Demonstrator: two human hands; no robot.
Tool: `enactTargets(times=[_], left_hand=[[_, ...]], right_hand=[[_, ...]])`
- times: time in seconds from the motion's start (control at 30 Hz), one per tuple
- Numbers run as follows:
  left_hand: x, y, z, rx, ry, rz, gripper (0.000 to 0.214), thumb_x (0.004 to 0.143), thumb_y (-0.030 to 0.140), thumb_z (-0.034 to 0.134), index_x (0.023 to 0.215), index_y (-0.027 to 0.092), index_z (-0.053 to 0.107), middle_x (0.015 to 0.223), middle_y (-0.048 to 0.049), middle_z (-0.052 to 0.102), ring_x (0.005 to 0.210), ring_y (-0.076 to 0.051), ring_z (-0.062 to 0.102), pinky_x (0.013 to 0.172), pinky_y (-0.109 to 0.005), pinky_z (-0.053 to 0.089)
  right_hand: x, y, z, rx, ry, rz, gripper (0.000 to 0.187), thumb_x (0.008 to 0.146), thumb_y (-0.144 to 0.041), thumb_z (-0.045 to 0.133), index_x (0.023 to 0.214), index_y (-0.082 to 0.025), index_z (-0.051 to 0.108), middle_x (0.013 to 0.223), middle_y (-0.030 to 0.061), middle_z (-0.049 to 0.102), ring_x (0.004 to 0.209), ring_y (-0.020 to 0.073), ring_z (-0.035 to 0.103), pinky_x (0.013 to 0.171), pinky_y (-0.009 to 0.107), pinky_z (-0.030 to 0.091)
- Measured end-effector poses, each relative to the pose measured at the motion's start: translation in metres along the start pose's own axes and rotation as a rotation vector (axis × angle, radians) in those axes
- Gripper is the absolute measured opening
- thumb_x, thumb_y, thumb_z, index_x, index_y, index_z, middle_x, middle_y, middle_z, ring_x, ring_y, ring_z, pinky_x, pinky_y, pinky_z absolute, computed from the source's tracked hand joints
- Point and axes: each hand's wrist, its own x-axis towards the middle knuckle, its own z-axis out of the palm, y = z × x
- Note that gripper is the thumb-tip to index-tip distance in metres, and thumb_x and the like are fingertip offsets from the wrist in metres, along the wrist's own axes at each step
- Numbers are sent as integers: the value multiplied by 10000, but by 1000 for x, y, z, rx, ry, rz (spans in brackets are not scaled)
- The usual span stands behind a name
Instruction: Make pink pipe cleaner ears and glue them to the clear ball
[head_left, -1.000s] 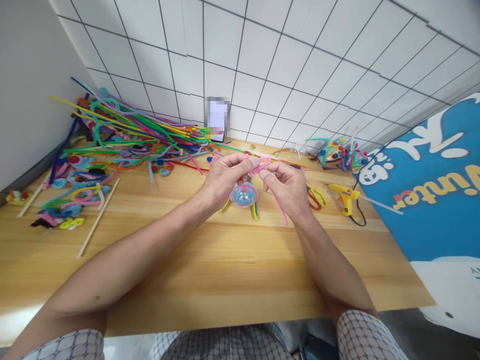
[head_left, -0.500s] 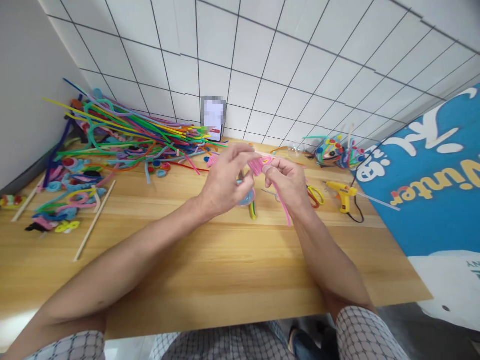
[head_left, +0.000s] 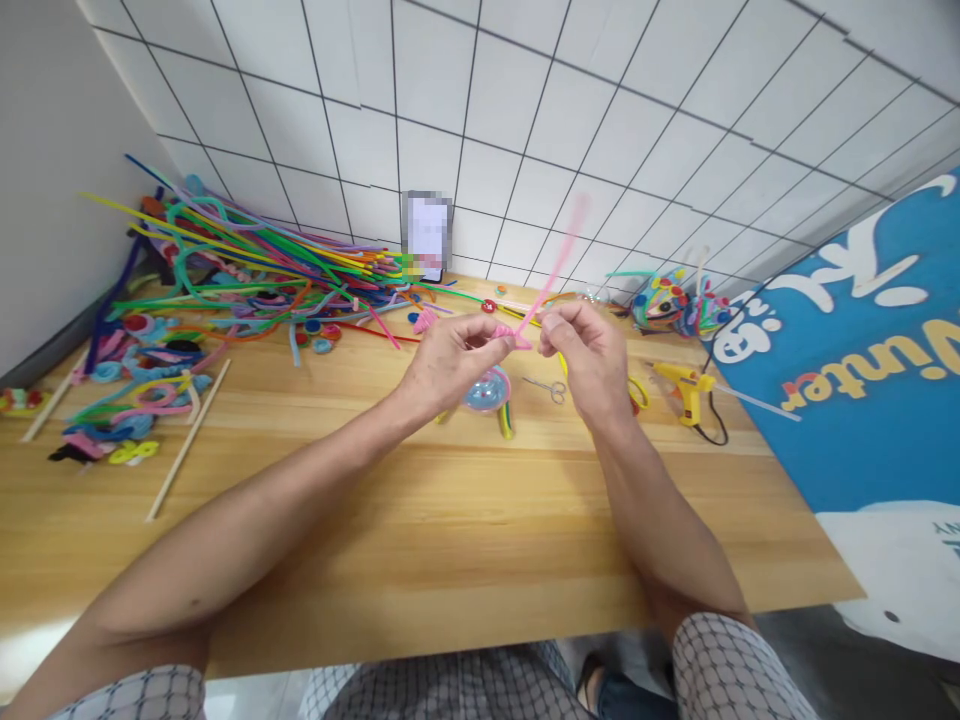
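My left hand (head_left: pixel 457 365) pinches a folded pink pipe cleaner (head_left: pixel 521 340) between thumb and fingers. Its long free strand slants up to the right, blurred at the tip. Just right of the fold, my right hand (head_left: pixel 589 350) is closed, thumb against curled fingers; whether anything is in that pinch I cannot make out. Beneath the hands lies a clear, bluish round piece with a pink rim (head_left: pixel 487 390), with yellow-green strips (head_left: pixel 506 418) by it. Small metal scissors (head_left: pixel 551 388) rest on the table between my wrists.
A heap of colourful pipe cleaners (head_left: pixel 285 265) fills the back left. Two wooden sticks, one nearer (head_left: pixel 187 440), lie left. A phone (head_left: pixel 427 235) leans on the tiled wall. Right are a yellow glue gun (head_left: pixel 686 385) with a cord and decorated colourful pieces (head_left: pixel 660 300).
My right hand has come away from the pink pipe cleaner, slightly to the right. The strand that hung down now points up. My left hand has lowered and closed on the fold.
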Motion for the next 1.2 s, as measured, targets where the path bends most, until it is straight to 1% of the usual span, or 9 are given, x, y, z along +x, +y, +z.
enactTargets(times=[0.07,0.13,0.33,0.57,0.73,0.83,0.93,1.07,1.2], left_hand=[[0,2,2,-130,-31,-119,289,823,468,864,757,194,800,704,-23,711,626,-147,568,611,-284,448],[0,2,4,-226,-41,-209,327,757,489,911,742,188,782,700,-19,701,607,-137,554,588,-277,438],[-1,-2,4,-311,-72,-333,364,730,495,929,690,194,728,624,0,620,548,-117,525,521,-257,408],[-1,-2,2,-277,-99,-305,310,735,433,923,750,175,752,671,-15,685,572,-123,577,542,-247,443],[-1,-1,5,-268,-65,-249,334,716,423,933,711,179,706,664,0,661,587,-114,557,558,-240,437],[-1,0,5,-267,2,-219,360,717,438,934,690,185,679,661,6,644,588,-109,528,558,-244,414],[0,2,4,-262,74,-196,327,738,417,909,696,189,678,672,6,647,593,-108,514,564,-248,407],[0,4,5,-264,140,-177,294,731,378,890,683,195,664,671,6,644,603,-112,513,563,-252,406],[-1,4,6,-278,186,-145,239,751,354,851,690,201,678,644,19,619,598,-114,515,565,-256,424]], right_hand=[[0,1,0,-38,-1,-42,138,895,-353,757,969,-238,742,874,-14,738,802,152,675,764,307,559],[-1,2,0,-63,-44,-56,150,875,-309,754,1004,-233,753,943,1,757,864,168,699,798,326,574],[-1,4,1,-35,-139,-17,77,888,-291,728,897,-219,753,846,-8,760,761,157,689,735,317,570],[1,-1,-3,11,-192,33,89,844,-298,769,848,-220,726,769,-29,701,724,144,637,697,288,552],[-2,-4,-3,-70,-137,-48,112,880,-325,762,834,-229,727,743,-30,676,695,144,613,681,296,537],[-5,-5,-1,-139,-101,-127,59,900,-289,756,880,-239,781,839,0,763,777,175,687,753,335,577],[-8,-6,-1,-174,-101,-189,104,938,-264,743,970,-259,842,972,22,828,906,205,752,846,367,599],[-11,-9,-3,-120,-159,-140,219,1042,-394,680,1044,-287,871,940,13,833,867,202,776,837,363,617],[-12,-13,-1,-73,-184,-117,323,1040,-526,686,1041,-270,882,895,21,835,835,200,784,812,353,636]])
